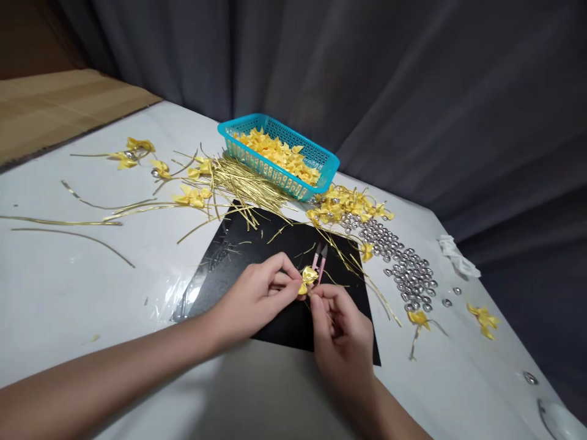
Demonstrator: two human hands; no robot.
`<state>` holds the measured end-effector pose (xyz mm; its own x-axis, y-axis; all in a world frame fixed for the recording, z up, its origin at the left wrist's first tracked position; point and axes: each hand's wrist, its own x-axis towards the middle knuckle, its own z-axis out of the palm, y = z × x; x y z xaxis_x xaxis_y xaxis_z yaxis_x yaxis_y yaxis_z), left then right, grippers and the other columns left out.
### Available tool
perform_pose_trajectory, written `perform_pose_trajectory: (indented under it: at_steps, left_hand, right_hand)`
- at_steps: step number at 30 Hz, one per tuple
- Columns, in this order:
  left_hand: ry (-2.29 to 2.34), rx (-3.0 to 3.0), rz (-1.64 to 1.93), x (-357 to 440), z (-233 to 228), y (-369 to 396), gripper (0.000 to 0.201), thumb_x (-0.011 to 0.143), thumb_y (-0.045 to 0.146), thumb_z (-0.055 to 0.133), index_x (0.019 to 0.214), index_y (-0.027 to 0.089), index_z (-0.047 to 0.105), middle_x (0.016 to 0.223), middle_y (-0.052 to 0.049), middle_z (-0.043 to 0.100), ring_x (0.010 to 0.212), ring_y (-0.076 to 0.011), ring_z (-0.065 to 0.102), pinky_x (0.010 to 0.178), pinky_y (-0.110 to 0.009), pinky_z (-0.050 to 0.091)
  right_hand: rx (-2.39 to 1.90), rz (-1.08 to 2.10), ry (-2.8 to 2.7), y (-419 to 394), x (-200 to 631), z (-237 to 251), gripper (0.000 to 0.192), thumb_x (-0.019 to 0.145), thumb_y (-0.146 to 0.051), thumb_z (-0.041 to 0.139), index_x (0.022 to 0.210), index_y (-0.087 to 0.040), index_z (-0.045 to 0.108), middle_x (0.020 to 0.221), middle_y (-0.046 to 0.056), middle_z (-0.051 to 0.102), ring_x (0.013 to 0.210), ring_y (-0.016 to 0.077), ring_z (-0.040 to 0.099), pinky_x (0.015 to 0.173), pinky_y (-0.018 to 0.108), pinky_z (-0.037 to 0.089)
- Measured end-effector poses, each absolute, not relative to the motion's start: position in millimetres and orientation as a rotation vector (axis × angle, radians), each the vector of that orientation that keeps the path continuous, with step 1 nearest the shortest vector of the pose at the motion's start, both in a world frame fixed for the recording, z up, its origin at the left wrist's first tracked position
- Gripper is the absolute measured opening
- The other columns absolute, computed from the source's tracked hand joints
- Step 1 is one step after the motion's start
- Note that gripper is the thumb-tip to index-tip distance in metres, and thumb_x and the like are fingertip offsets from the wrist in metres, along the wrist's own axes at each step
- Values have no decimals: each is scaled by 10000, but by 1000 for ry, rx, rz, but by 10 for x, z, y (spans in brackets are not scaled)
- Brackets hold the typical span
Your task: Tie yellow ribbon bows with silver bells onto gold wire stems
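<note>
Fingers of the left hand (263, 294) and right hand (346, 335) meet, pinched close, over the black mat (291, 329), just near of pink-handled snips (322, 267); the left hold a yellow ribbon bow (310, 275) by its left side, while what the right grip beside it is too small to tell. Good work here probably asks for a light, steady left pinch, keeping the loops uncrushed while the right work near the gathered middle.
</note>
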<state>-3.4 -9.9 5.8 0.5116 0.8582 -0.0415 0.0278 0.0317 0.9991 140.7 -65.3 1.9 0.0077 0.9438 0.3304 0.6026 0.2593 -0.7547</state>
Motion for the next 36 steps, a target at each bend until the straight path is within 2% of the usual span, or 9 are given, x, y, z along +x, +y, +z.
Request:
perform_pose_trajectory:
  at_steps: [10, 25, 28, 32, 36]
  left_hand:
    - [789, 1290, 779, -17, 32, -85, 129, 853, 285, 508, 814, 163, 494, 726, 4, 657, 726, -102, 618, 648, -186, 457]
    - [807, 1232, 725, -14, 77, -78, 117, 841, 275, 511, 803, 166, 488, 723, -10, 663, 694, -103, 606, 636, -198, 451]
    - [816, 1226, 717, -11, 76, -73, 84, 810, 226, 535, 805, 166, 475, 691, 2, 644, 610, -77, 562, 575, -177, 412]
    - [780, 1185, 719, -6, 36, -77, 125, 768, 193, 572, 819, 167, 461, 706, 11, 616, 623, -69, 556, 573, -168, 411]
    - [796, 1241, 767, 5, 11, -84, 155, 739, 190, 599, 813, 171, 463, 653, 55, 522, 550, -42, 483, 514, -144, 385]
  right_hand:
    - [-1431, 487, -1733, -648, 1439, 43, 96, 876, -115, 443, 854, -170, 518, 538, -67, 377, 424, 44, 292, 388, 157, 222]
    - [-1413, 438, -1743, -652, 1462, 50, 105, 856, -93, 469, 873, -181, 525, 543, -75, 313, 435, 42, 276, 421, 154, 237]
    - [-1417, 425, -1749, -660, 1467, 44, 108, 851, -89, 472, 873, -181, 525, 547, -74, 303, 442, 45, 287, 428, 156, 246]
    - [-1423, 421, -1759, -655, 1473, 43, 98, 849, -91, 471, 860, -172, 526, 546, -73, 306, 441, 46, 290, 428, 158, 253]
    - [-1446, 409, -1760, -648, 1473, 46, 80, 853, -110, 468, 823, -158, 525, 537, -71, 298, 437, 47, 286, 421, 163, 248]
